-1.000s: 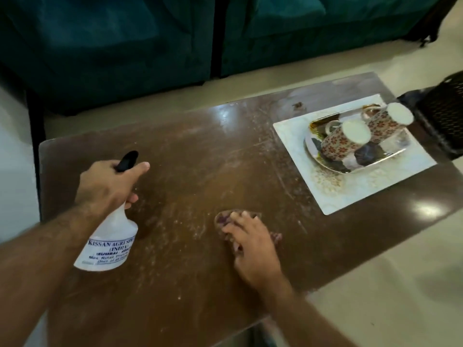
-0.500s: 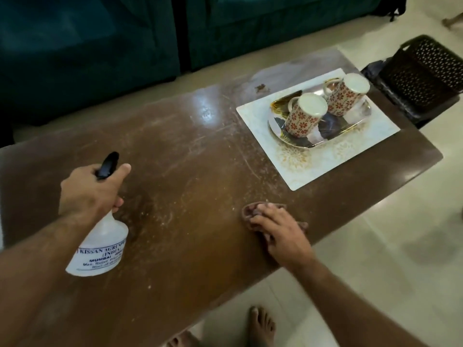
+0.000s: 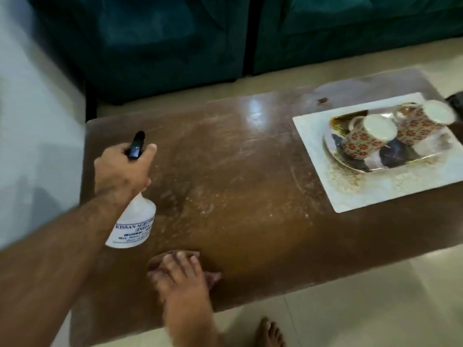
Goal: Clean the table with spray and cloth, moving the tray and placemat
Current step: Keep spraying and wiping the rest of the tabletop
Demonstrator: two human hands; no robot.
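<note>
1. Spraying and wiping the bare left part of the surface (image 3: 250, 191) seems to be the step in hand; the brown wood there shows pale dusty streaks and specks
2. At the left, the left hand (image 3: 120, 171) is closed around the neck of the spray bottle (image 3: 131, 221), with the fingers (image 3: 149, 149) curled at the black trigger; the bottle is lifted and its nozzle points over the surface
3. Nearer the front edge, the right hand (image 3: 179, 274) lies flat with straight fingers, pressing the dark reddish cloth (image 3: 213, 278) on the wood
4. At the right end lies the white placemat (image 3: 375, 194); on it stands the shiny tray (image 3: 400, 161), which carries two flowered mugs (image 3: 368, 139)
5. I judge that the tray and placemat are not yet moved, so the wood under them is still uncleaned; the next move probably calls for freeing one hand and lifting the tray level, because the mugs could tip
6. Behind the surface stands a dark green sofa (image 3: 175, 38); the floor (image 3: 375, 296) is of pale tiles, and a bare foot (image 3: 269, 333) shows at the bottom edge
</note>
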